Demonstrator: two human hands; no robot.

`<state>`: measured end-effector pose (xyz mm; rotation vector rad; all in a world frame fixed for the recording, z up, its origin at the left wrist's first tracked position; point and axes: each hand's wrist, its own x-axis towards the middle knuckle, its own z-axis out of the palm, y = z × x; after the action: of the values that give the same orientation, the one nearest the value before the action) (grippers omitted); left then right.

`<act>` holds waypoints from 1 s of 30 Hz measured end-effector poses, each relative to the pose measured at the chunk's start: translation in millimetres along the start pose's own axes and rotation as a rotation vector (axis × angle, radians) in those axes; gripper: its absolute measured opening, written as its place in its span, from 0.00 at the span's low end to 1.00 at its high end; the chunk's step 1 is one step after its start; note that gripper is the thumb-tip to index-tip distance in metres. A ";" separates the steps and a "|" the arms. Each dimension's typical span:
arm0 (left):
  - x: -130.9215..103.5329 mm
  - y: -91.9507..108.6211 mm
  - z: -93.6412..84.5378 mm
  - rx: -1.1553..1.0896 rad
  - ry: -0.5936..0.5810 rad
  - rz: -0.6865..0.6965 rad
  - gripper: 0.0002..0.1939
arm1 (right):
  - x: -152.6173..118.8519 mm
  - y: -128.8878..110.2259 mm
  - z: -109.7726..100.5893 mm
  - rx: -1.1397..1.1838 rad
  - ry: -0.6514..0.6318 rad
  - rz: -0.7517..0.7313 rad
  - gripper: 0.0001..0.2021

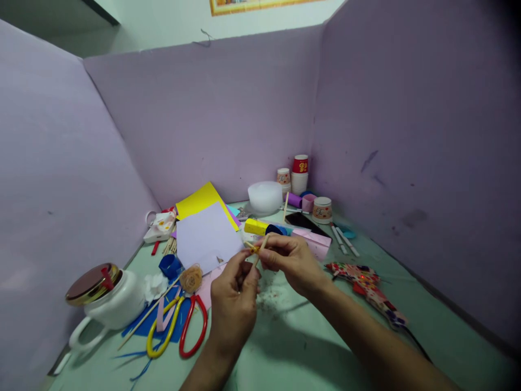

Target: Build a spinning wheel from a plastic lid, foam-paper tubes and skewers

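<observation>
My left hand (238, 293) and my right hand (291, 260) meet over the middle of the table. Between their fingertips are thin wooden sticks (265, 241) that cross each other, with a small yellowish-brown piece (254, 250) where they meet. The fingers of my left hand are closed round the lower end of a stick. My right hand pinches near the crossing, its thumb and forefinger pressed together. Fingers hide part of the sticks. A yellow paper roll (255, 226) lies just behind the hands.
Left are scissors (193, 326), a ball of twine (191, 279), a white teapot (118, 304) and paper sheets (207, 239). A patterned glue gun (366, 288) lies right. Behind stand a white bowl (265, 197), paper cups (322, 210) and a dark phone (307, 224).
</observation>
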<state>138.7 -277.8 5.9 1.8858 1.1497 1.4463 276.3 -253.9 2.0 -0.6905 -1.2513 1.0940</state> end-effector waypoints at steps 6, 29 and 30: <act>7.5 -3.1 1.3 -0.039 0.103 -0.010 0.09 | -2.1 -1.1 3.8 -0.179 0.058 -0.135 0.04; 16.0 2.1 -24.6 -0.278 -0.488 0.240 0.13 | -6.1 -4.8 8.9 -0.117 0.133 -0.151 0.03; 15.7 1.7 -23.7 -0.171 -0.439 0.327 0.16 | -7.3 -5.6 10.1 -0.118 0.133 -0.169 0.03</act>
<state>118.2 -267.9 22.9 2.1896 0.5154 1.1530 268.4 -264.1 6.5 -0.7215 -1.2425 0.8279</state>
